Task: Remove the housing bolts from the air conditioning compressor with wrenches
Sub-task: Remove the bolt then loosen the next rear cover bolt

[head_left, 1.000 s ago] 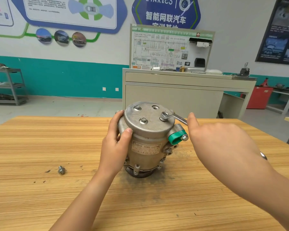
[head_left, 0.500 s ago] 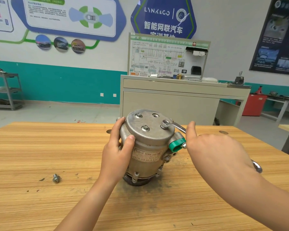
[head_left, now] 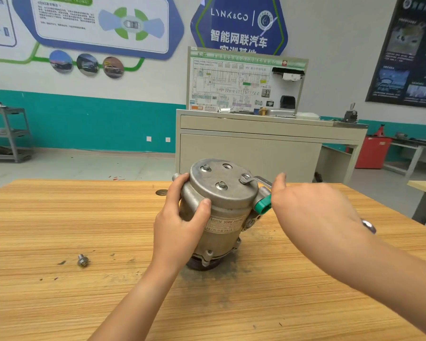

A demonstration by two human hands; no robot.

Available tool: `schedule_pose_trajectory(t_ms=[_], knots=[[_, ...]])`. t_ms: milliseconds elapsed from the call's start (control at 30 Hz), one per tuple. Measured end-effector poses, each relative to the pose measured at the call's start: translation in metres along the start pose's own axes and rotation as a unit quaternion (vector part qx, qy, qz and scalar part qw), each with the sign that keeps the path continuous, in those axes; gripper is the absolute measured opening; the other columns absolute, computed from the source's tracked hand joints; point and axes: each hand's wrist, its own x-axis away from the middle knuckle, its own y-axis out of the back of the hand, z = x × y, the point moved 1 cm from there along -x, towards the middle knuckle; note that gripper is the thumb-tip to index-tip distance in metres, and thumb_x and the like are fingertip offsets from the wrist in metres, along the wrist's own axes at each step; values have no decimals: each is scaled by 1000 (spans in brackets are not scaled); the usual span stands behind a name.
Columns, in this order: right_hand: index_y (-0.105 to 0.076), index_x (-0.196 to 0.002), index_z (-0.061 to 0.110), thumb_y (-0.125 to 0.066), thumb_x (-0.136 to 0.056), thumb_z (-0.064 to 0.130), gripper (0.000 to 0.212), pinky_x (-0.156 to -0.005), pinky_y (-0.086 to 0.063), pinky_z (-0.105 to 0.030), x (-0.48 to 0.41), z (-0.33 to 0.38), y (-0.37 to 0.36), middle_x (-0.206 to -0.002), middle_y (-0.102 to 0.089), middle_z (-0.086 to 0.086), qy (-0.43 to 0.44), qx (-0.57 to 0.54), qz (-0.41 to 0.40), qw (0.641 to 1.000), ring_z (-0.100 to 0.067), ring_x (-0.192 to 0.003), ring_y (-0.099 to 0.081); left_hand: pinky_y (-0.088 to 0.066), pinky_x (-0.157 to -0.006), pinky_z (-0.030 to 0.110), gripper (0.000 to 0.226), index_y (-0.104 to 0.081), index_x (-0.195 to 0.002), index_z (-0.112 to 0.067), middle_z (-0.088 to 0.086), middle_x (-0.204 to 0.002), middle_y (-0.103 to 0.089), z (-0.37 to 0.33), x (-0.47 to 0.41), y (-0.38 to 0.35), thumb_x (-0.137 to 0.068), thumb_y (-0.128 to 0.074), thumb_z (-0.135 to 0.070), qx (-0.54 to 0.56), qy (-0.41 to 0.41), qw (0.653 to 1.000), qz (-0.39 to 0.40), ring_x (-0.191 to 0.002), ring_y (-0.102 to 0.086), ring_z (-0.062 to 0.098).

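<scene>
The compressor (head_left: 219, 212) stands on the desk (head_left: 59, 217), its top gripped by the left hand (head_left: 180, 217). Just right of that hand, the wrench (head_left: 260, 179) has its ring on a bolt (head_left: 244, 178), and the right hand (head_left: 312, 212) grasps its handle. Brace hard and pull level so the ring cannot slip.

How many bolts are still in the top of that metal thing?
3 on the compressor's top: the back-left bolt, the front bolt, and the ringed bolt inside the wrench. None look hidden.
</scene>
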Motion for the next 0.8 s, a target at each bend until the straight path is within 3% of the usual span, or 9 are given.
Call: schedule_pose_trajectory(t_ms=[100, 200, 267, 333, 400, 500, 600, 733, 800], knots=[[-9, -143, 0, -37, -87, 3, 63, -38, -15, -26, 5, 3, -14, -60, -35, 2, -50, 15, -6, 999, -17, -46, -31, -43, -68, 3, 42, -40, -110, -59, -58, -98, -44, 0, -2, 0, -75, -53, -40, 16, 1, 1000, 0, -93, -45, -31], [-55, -121, 1, -53, -88, 23, 40, -39, -16, -18, 3, -13, -36, -44, -43, -1, -68, -42, -126, 989, -19, -30, -36, -39, -68, -2, 40, -43, -110, -55, -53, -99, -49, 3, -4, 4, -79, -56, -33, 39, 5, 999, 1, -95, -45, -30], [-69, -98, 5, -46, -88, 28, 34, -41, -32, -23, -4, -24, -55, -47, -52, -5, -61, -81, -247, 964, -24, -35, -48, -40, -70, -1, 41, -47, -112, -51, -39, -106, -55, 6, -8, 7, -88, -59, -19, 59, 11, 998, 8, -98, -48, -25], [-67, -107, 7, -39, -89, 28, 39, -70, -48, -42, -20, -30, -75, -66, -60, -10, -59, -132, -262, 954, -28, -58, -60, -41, -72, 0, 39, -50, -112, -47, -29, -113, -55, 8, -14, 11, -87, -57, -17, 75, 21, 997, 25, -98, -50, -22], [-55, -126, 16, -42, -92, 28, 38, -97, -27, -61, -41, -33, -84, -101, -62, -15, -87, -183, -239, 950, -29, -97, -58, -40, -72, -1, 38, -51, -111, -44, -29, -113, -54, 7, -22, 14, -77, -51, -27, 76, 26, 996, 47, -97, -50, -22], [-36, -139, 32, -37, -96, 31, 43, -106, -6, -58, -77, -36, -88, -142, -40, -5, -66, -226, -199, 951, -19, -135, -27, -43, -75, 5, 40, -52, -109, -45, -31, -108, -57, 10, -33, 16, -71, -47, -30, 74, 33, 994, 76, -101, -52, -18], [-32, -141, 34, -32, -98, 29, 43, -110, -7, -49, -107, -36, -81, -147, -32, 3, -5, -248, -184, 951, -13, -139, -15, -46, -83, 15, 42, -54, -111, -43, -28, -110, -61, 15, -39, 16, -71, -46, -30, 76, 33, 992, 96, -106, -55, -6], [-41, -137, 21, -34, -99, 23, 39, -108, -17, -38, -120, -32, -73, -141, -42, 1, 28, -255, -198, 946, -15, -136, -27, -45, -95, 27, 44, -53, -114, -41, -18, -120, -59, 17, -39, 14, -73, -44, -29, 82, 28, 992, 91, -115, -54, 3], [-55, -117, 15, -37, -98, 19, 27, -94, -35, -31, -109, -25, -62, -118, -60, -3, -59, -477, -236, 845, -20, -119, -49, -44, -96, 26, 42, -50, -114, -45, -20, -122, -56, 18, -36, 15, -75, -42, -30, 76, 25, 994, 80, -115, -52, -1]])
